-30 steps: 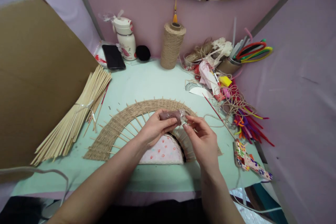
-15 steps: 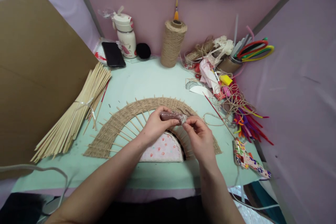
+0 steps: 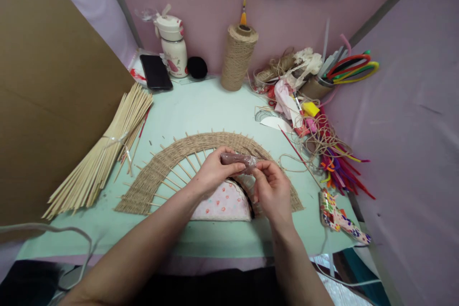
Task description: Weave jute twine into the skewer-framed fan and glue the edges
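Note:
My left hand (image 3: 212, 172) pinches a small brown object in clear wrapping (image 3: 236, 158), held a little above the table. My right hand (image 3: 271, 187) is closed on the wrapping's right end. Both hands hover over a half-round woven fan (image 3: 168, 165) of jute cord on wooden sticks, with a floral fabric centre (image 3: 224, 203). The fan lies flat on the mint-green mat (image 3: 201, 110).
A bundle of wooden sticks (image 3: 103, 153) lies at left against a cardboard sheet (image 3: 46, 95). At the back stand a bottle (image 3: 174, 50), a phone (image 3: 156, 71) and a jute spool (image 3: 237, 57). Coloured pipe cleaners and twine (image 3: 330, 153) clutter the right, with a patterned glue gun (image 3: 340, 220).
My hands have sunk slightly toward the fan, and my right hand's fingers have curled tighter on the wrapping's end. The view has tilted a little.

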The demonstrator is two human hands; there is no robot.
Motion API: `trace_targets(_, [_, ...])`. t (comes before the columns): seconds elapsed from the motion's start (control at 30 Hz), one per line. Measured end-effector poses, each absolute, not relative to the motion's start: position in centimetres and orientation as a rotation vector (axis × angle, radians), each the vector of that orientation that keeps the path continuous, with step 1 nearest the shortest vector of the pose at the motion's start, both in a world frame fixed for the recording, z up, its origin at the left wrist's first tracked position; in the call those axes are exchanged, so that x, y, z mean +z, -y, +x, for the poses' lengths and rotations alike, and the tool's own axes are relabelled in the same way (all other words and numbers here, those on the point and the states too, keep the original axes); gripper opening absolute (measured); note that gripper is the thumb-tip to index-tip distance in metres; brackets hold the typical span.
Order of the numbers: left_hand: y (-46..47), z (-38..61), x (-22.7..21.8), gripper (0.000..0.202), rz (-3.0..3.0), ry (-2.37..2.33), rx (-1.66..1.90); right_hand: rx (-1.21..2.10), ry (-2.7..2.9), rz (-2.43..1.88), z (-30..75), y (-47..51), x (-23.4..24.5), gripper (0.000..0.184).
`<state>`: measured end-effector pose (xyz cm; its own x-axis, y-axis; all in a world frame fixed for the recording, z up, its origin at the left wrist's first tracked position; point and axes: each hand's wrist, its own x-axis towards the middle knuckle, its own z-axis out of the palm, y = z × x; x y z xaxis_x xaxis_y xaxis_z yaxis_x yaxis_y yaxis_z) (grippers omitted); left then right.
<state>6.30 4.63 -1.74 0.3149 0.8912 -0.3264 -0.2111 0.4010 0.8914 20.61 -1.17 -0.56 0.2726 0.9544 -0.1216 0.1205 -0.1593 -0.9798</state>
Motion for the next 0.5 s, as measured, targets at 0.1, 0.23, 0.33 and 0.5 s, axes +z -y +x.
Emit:
trace_targets(0.1, [-4.6, 6.4, -1.8, 0.039, 0.851, -0.980, 0.864, 1.035, 1.064, -1.544, 20.7, 1.1, -0.5, 0.016])
trace_targets(0.23, [-4.4, 6.7, -1.8, 0.040, 0.782, -0.941, 0.864, 0.991, 1.123, -1.596, 20.8, 0.9, -0.4, 0.016])
trace_targets(0.33, [-4.4, 6.7, -1.7, 0.041, 0.715, -0.925, 0.882, 0.974, 1.122, -1.630, 20.8, 0.7, -0.2, 0.019])
trace_targets(0.5, [-4.9, 6.4, -1.2, 0.034, 0.488, -0.933, 0.892, 0.618, 0.936, -1.566, 21.2, 1.1, 1.3, 0.039])
